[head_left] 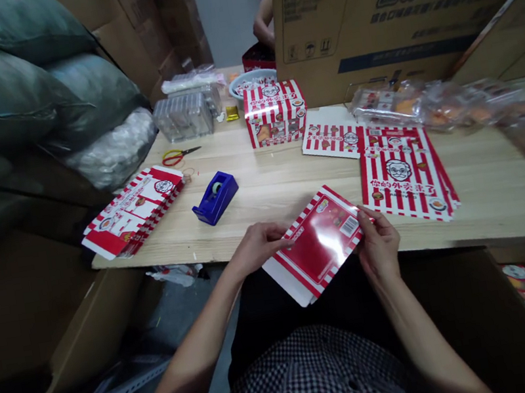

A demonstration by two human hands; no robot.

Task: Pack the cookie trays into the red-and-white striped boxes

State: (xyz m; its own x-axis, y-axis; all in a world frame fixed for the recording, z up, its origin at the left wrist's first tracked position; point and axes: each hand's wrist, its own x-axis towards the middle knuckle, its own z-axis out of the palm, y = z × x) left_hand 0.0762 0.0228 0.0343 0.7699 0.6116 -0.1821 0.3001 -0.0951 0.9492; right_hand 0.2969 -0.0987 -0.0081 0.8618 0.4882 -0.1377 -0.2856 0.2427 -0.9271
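I hold a flat, unfolded red-and-white striped carton [317, 244] over the front edge of the wooden table [271, 188]. My left hand [255, 246] grips its left edge, fingers closed on the card. My right hand [378, 241] pinches its right edge near a barcode. The carton lies tilted, glossy red side up. A stack of the same flat cartons [401, 174] lies just beyond my right hand. Another stack [132, 210] sits at the table's left corner.
A blue tape dispenser [215, 197] and orange-handled scissors [176, 155] lie left of centre. An assembled striped box [275, 113], clear plastic trays [184, 114] and bagged goods [452, 103] stand further back. Big cardboard boxes [386, 4] wall the rear; another person's arm [263, 17] shows there.
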